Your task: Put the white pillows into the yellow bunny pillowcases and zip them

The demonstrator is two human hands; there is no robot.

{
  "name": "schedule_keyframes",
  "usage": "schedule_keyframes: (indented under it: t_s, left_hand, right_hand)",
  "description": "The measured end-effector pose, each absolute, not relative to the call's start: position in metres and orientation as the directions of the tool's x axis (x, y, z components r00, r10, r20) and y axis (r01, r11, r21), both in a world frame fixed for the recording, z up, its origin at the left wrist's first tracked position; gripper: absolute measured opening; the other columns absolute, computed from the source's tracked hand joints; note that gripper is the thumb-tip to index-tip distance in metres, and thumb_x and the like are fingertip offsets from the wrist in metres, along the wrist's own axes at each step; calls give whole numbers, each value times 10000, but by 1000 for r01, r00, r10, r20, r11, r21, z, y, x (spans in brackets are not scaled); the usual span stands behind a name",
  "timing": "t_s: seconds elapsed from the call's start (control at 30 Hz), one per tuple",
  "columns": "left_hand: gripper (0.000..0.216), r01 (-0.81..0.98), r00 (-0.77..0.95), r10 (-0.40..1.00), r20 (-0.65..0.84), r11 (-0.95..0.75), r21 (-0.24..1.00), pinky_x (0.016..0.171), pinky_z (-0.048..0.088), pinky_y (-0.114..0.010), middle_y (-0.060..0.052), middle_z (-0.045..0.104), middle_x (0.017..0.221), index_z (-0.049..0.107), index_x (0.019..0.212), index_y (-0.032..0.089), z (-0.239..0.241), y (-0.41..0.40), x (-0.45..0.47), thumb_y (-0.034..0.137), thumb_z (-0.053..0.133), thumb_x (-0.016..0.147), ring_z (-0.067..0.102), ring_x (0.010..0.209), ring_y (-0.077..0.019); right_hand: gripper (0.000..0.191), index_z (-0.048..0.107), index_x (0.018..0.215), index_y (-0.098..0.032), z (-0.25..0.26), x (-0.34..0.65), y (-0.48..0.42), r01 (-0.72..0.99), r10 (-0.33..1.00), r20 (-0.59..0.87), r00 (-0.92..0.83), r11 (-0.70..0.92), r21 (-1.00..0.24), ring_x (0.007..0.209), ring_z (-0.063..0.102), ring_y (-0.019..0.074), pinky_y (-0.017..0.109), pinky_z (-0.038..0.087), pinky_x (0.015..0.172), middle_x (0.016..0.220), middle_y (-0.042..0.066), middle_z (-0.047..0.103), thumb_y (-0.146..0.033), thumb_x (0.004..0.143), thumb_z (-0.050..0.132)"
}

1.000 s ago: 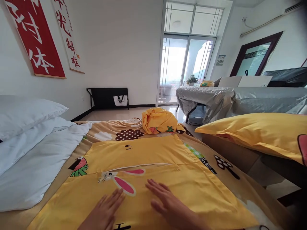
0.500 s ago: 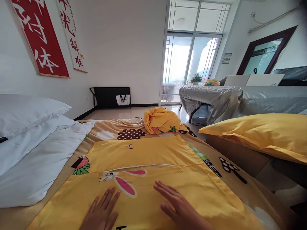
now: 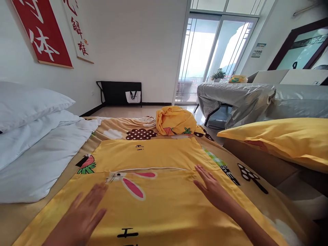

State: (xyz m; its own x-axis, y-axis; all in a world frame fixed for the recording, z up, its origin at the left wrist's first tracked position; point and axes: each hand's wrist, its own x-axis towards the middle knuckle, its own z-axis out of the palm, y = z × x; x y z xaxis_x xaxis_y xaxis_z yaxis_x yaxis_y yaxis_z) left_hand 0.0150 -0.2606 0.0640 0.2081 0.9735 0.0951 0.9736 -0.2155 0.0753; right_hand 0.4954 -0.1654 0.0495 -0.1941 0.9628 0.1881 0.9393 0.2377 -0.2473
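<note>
A yellow pillowcase printed with a rabbit and lettering lies spread flat, its white-edged opening running across it. Over its left part is my left hand, fingers stretched out and slightly blurred; I cannot tell if it touches the cloth. My right hand lies on the right part just below the opening, fingers extended, holding nothing. Under the pillowcase is a brown patterned blanket. Beyond its far edge sits a bunched yellow cloth with carrot prints.
White pillows are stacked at the left. To the right, a plump yellow pillow rests on a brown cardboard box. Farther back stands a table under a silver cover, bearing a potted plant and a white box.
My hands have moved apart, the left one leftward and the right one rightward and farther forward over the pillowcase. The camera view has tilted down.
</note>
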Motion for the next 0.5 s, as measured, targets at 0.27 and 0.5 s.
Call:
schedule_keyframes:
  t_s: [0.27,0.5]
  left_hand:
    - [577,934,300,953,-29,-288,213,1150,214,-430,-79,144,1564,179,1492,130,68,-51,165,229,230,926,145,1440,-183]
    - [594,980,71,997,-9,-68,189,1131,152,-549,-63,209,1554,290,1466,203,26,19,66,455,231,932,173,1434,-244]
  right_hand:
    - [539,298,1470,-186,64,312,-47,811,870,23,-493,470,-348,1414,221,171,389,199,1144,1525,70,277,-355,967,203]
    - [606,322,1460,-225,34,371,32,887,920,-44,-389,362,-286,1431,164,207,468,141,1144,1547,53,218,-521,946,196]
